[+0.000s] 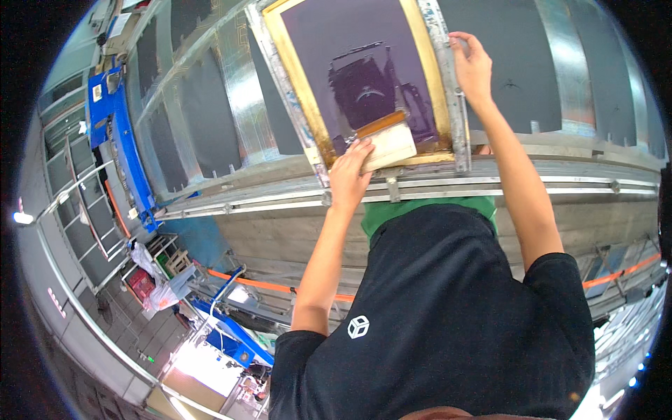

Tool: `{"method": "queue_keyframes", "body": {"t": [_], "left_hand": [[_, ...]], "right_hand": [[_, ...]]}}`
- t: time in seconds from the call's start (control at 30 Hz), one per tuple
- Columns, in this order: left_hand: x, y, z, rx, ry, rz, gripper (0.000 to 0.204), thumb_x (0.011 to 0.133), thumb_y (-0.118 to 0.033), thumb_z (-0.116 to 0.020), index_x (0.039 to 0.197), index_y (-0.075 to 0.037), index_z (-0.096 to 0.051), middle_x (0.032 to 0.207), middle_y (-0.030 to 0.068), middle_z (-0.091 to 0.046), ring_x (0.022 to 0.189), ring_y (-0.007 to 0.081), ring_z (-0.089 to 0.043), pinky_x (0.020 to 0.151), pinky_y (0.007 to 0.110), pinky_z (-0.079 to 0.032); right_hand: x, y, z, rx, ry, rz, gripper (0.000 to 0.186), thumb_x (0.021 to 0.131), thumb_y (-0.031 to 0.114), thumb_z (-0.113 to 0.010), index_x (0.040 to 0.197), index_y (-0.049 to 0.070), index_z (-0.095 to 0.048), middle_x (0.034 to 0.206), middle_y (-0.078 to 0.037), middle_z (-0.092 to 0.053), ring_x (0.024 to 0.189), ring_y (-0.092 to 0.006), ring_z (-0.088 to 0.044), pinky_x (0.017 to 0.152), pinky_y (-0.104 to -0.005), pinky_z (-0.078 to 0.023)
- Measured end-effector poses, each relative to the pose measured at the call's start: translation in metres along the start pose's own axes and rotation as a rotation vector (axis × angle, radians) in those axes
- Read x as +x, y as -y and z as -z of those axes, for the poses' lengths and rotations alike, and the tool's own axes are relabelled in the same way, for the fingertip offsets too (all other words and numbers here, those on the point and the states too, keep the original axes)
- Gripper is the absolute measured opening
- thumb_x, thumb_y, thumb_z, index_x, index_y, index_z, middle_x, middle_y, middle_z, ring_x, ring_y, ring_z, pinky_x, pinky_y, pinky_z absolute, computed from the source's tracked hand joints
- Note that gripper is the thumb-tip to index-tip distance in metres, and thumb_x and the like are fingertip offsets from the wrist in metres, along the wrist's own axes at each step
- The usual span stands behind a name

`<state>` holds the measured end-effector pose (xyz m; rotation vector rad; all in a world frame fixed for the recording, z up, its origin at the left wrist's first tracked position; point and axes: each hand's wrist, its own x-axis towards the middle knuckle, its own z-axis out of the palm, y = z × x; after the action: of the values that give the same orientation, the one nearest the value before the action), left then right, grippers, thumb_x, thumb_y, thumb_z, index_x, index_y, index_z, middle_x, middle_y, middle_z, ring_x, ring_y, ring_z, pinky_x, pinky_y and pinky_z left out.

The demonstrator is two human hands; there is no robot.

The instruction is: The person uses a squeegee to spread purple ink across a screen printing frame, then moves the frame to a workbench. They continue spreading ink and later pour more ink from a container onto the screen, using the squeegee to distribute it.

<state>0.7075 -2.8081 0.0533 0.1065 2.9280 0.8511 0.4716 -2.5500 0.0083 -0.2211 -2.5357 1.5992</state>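
My left hand [348, 171] grips a squeegee [389, 143] with a cream handle and amber-brown blade, resting low on the purple mesh of a screen frame [439, 112]. The screen has a yellowish border inside metal side bars. Dark glossy ink [357, 80] covers an irregular patch in the mesh's middle and lower part. My right hand [473, 70] is raised to the screen's right metal bar, its fingers curled on the upper part of that bar.
A long printing table carries dark sheets [511, 56] on both sides of the screen. A metal rail [532, 187] runs along its near edge. Blue machinery [119, 140] stands at the left; racks and a cluttered trolley [161, 273] are at the lower left.
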Motion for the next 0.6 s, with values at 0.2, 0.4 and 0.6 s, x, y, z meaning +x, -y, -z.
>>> {"method": "queue_keyframes", "body": {"t": [0.2,0.4,0.6], "left_hand": [[-0.026,0.081,0.044,0.016,0.020,-0.013,0.069,0.065,0.003,-0.080,0.130,-0.012,-0.063,0.138,0.0057,-0.063,0.132,0.0272,-0.056,0.102,0.040,-0.048],[-0.034,0.112,0.056,-0.082,-0.049,-0.030,0.063,0.067,0.006,-0.073,0.128,-0.010,-0.067,0.134,0.0076,-0.066,0.132,0.0275,-0.057,0.101,0.040,-0.049],[-0.066,0.124,0.051,-0.027,0.020,-0.123,0.064,0.066,0.007,-0.072,0.127,-0.012,-0.068,0.136,0.0062,-0.065,0.132,0.0259,-0.057,0.100,0.038,-0.049]], "right_hand": [[-0.049,0.033,-0.081,0.025,-0.024,-0.025,0.019,0.098,0.026,-0.064,0.108,0.012,-0.071,0.061,-0.006,-0.052,0.053,-0.0152,-0.046,0.054,-0.0345,-0.039],[-0.051,0.032,-0.103,-0.127,0.003,-0.023,0.019,0.099,0.027,-0.060,0.109,0.013,-0.070,0.068,-0.018,-0.064,0.059,-0.0352,-0.061,0.064,-0.0445,-0.048],[-0.046,0.023,-0.104,-0.168,0.079,-0.094,0.023,0.097,0.030,-0.064,0.114,0.015,-0.071,0.082,-0.019,-0.067,0.076,-0.0357,-0.064,0.072,-0.0452,-0.050]]}}
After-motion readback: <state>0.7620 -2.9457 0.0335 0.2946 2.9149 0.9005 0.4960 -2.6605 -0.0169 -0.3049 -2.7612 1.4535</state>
